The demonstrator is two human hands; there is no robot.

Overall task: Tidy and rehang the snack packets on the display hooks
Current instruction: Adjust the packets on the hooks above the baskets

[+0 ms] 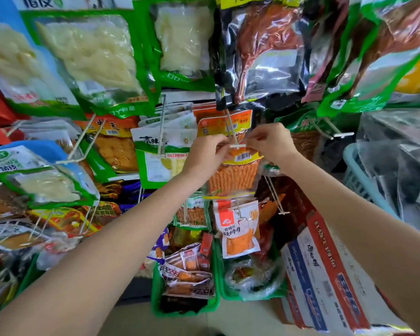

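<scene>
An orange packet of spicy strips (pixel 234 175) hangs at the front tip of a pale double-wire display hook (pixel 230 127). My left hand (pixel 205 154) pinches the packet's top left edge. My right hand (pixel 272 141) pinches its top right edge, close to the hook's white end bar (pixel 237 146). More orange packets (pixel 218 123) hang behind it on the same hook. Whether the packet's hole sits on the wires is hidden by my fingers.
White-and-green packets (pixel 165 146) hang on the hook to the left, an orange-and-white packet (pixel 239 229) below. Large bags (pixel 260 49) hang overhead. Green baskets (pixel 158 287) of small snacks stand on the floor, a cardboard carton (pixel 325 275) and a pale blue basket (pixel 359 178) to the right.
</scene>
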